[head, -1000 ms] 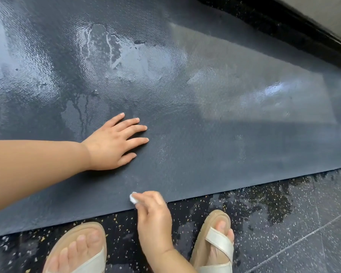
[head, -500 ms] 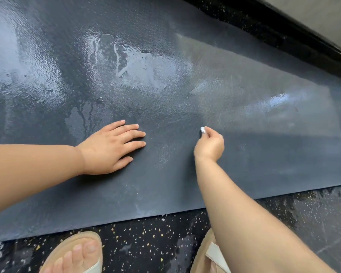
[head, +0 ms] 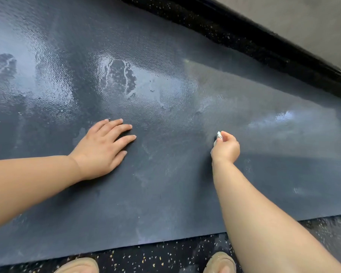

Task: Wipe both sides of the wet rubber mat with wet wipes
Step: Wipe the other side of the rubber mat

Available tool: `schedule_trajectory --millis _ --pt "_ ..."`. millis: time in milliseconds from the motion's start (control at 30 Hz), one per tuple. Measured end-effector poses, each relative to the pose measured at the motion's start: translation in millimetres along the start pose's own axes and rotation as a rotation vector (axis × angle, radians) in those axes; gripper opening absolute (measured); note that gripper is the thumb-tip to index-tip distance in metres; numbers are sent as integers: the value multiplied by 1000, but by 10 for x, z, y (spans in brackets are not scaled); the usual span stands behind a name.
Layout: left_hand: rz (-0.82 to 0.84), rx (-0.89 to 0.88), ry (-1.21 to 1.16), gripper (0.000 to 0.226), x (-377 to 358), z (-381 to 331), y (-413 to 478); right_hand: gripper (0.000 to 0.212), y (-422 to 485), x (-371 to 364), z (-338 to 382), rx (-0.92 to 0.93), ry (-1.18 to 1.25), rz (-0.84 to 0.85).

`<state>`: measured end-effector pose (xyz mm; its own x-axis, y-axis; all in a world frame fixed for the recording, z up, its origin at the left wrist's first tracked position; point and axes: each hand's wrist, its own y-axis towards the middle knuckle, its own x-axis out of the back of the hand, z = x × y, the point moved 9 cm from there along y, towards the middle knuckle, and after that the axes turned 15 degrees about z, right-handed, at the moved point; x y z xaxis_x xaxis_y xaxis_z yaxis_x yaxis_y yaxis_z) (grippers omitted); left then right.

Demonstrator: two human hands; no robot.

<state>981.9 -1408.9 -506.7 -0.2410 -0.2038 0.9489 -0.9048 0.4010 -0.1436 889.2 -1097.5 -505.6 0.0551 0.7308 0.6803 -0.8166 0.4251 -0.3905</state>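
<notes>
A large dark grey rubber mat (head: 165,194) lies flat on the floor and fills most of the view, with shiny wet patches across its far half. My left hand (head: 104,144) rests palm down on the mat, fingers spread, holding nothing. My right hand (head: 225,147) is stretched out over the middle of the mat, its fingers pinched on a small crumpled white wet wipe (head: 218,136) that touches the mat surface.
Black speckled floor (head: 165,257) shows along the mat's near edge, with the toes of two beige sandals (head: 219,262) at the bottom. A black raised kerb (head: 264,46) runs along the mat's far side, with a grey surface beyond it.
My right hand with the wipe went from the mat's near edge out to the middle of the mat. My left hand stayed flat in place. The view tilted forward.
</notes>
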Motion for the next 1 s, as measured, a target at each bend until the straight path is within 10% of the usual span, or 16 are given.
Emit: schedule_trajectory --millis 167,333,500,733,1000 --pt "-18 108 -38 52 30 132 64 26 -771 -789 275 218 -181 16" --pt "-44 188 -92 50 121 304 145 22 -1690 -1598 612 635 -229 550" --pt "-41 172 -41 48 130 288 202 20 -535 -701 766 365 89 206" --pt "50 257 -25 54 94 466 298 25 167 -566 520 14 -92 48" --pt "32 298 -62 58 89 484 275 22 -1098 -1576 1042 688 -206 542"
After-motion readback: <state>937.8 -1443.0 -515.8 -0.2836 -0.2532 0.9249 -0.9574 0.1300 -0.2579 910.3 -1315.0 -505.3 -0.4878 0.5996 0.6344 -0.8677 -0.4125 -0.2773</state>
